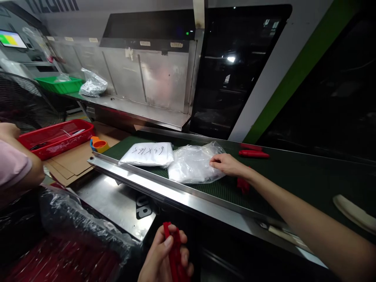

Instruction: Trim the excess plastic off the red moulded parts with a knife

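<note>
My left hand [166, 254], low in the middle of the view, is wrapped round a red object [175, 256]. Over the green conveyor belt [214, 194], my right hand [225, 163] pinches the right part of a clear plastic bag [190, 164] with pale contents. Touching that bag on its left lies a white packet [148, 154] with handwriting on it. Just beyond my right hand a long red piece [254, 154] rests on the belt. Another red piece [243, 185] shows partly behind my right forearm.
A metal rail [176, 192] edges the belt. At left are a red basket [58, 137], tape rolls [100, 145], cardboard [73, 160] and a person's arm [17, 164]. A wrapped stack of red items [67, 258] fills the lower left. A curved pale object [354, 213] lies right.
</note>
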### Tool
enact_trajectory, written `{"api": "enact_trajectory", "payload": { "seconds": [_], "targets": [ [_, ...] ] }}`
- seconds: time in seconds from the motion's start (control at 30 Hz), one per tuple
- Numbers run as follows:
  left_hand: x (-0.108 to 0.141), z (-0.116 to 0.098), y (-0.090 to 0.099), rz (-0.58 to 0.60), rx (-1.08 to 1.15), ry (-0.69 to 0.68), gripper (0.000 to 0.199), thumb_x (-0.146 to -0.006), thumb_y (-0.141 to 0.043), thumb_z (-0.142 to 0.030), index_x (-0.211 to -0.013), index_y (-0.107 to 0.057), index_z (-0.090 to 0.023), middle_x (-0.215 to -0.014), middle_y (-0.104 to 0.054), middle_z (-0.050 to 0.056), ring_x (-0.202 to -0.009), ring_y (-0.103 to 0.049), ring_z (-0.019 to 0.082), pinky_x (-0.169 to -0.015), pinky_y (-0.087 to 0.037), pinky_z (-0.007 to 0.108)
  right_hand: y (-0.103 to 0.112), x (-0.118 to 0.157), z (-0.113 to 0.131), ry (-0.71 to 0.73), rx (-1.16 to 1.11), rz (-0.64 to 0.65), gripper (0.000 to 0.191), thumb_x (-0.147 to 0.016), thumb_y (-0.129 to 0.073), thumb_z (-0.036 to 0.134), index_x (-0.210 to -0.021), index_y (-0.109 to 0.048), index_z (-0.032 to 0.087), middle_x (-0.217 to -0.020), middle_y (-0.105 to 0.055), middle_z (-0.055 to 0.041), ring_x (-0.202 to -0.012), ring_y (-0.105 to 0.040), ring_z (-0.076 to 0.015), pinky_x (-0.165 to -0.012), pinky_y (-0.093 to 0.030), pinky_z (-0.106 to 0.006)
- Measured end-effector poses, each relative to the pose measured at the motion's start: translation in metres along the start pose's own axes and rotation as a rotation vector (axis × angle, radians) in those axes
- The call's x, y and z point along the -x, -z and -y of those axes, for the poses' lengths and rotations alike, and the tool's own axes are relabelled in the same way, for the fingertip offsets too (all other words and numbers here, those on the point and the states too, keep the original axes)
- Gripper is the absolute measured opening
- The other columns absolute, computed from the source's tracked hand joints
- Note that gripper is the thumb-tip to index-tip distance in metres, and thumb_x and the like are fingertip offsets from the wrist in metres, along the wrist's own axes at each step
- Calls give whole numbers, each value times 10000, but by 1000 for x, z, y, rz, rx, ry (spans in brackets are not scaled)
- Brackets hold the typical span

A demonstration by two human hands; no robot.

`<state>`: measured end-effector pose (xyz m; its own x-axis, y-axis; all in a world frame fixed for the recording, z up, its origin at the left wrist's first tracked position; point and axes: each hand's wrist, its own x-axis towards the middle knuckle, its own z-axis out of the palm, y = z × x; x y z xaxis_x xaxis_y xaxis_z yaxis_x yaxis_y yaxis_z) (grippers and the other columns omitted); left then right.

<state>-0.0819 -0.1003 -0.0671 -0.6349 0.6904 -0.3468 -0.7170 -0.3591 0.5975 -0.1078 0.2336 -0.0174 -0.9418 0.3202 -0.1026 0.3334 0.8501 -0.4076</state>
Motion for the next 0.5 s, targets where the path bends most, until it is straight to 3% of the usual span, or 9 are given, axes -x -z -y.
{"api": "enact_trajectory", "payload": {
  "seconds": [0.13, 0.27, 0.43, 0.5],
  "targets": [
    [-11, -4, -22, 16, -96, -96, 247, -857, -642, -259, -1038, -478, -226, -870, -575, -7, -563, -473, 84, -527, -410, 244, 11, 20, 13, 10, -99, -33, 299, -959, -559, 423, -901, -632, 138, -814, -624, 0, -749, -600, -138, -727, -506, -310],
    [-17, -8, -54, 17, -297, -253, 366, -797, -754, -279, -1038, -486, -217, -932, -572, -3, -644, -490, 75, -591, -404, 221, 5, 68, 52, 78, -200, -66, 307, -975, -467, 404, -807, -603, 185, -725, -593, 23, -683, -556, -127, -622, -430, -248],
    [-16, 8, -70, 125, -179, -255, 557, -671, -873, -285, -1026, -454, -190, -873, -534, -13, -691, -453, 71, -626, -357, 196, -42, 142, 79, 138, -418, 15, 353, -978, -413, 504, -879, -617, 233, -816, -665, 5, -715, -623, -136, -617, -486, -202],
    [-15, 18, -65, 116, -225, -242, 561, -654, -873, -296, -1019, -464, -178, -847, -537, -9, -683, -453, 81, -612, -343, 206, -65, 162, 78, 147, -463, -82, 333, -958, -434, 507, -897, -626, 243, -784, -673, -1, -692, -642, -147, -583, -500, -186]
  ]
}}
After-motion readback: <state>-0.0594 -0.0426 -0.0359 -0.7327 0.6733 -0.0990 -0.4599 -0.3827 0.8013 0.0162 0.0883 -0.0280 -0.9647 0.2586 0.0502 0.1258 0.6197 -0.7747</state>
